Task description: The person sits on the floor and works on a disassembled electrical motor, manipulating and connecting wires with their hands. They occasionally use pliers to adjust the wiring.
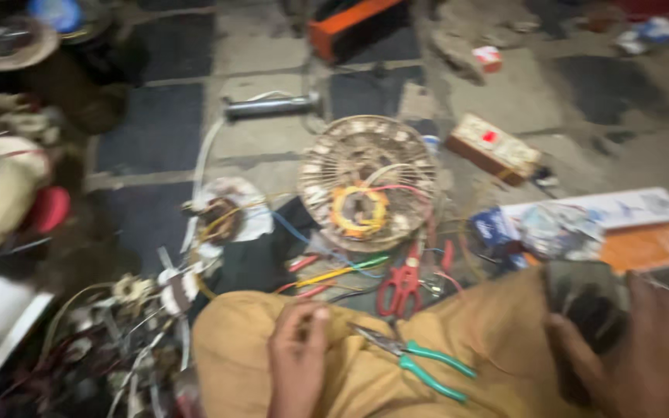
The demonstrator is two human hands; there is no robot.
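From the head view, blurred by motion, the left hand (297, 356) rests on the person's tan-clothed lap with fingers curled in, pinching something too small to make out. Green-handled pliers (416, 361) lie on the lap just beside it. The right hand (644, 348) wraps a dark rounded object (588, 302) at the right knee. A round wound stator (367, 182) lies on the floor ahead, red scissors (403, 285) near it. Steadying the dark object on the knee would likely help.
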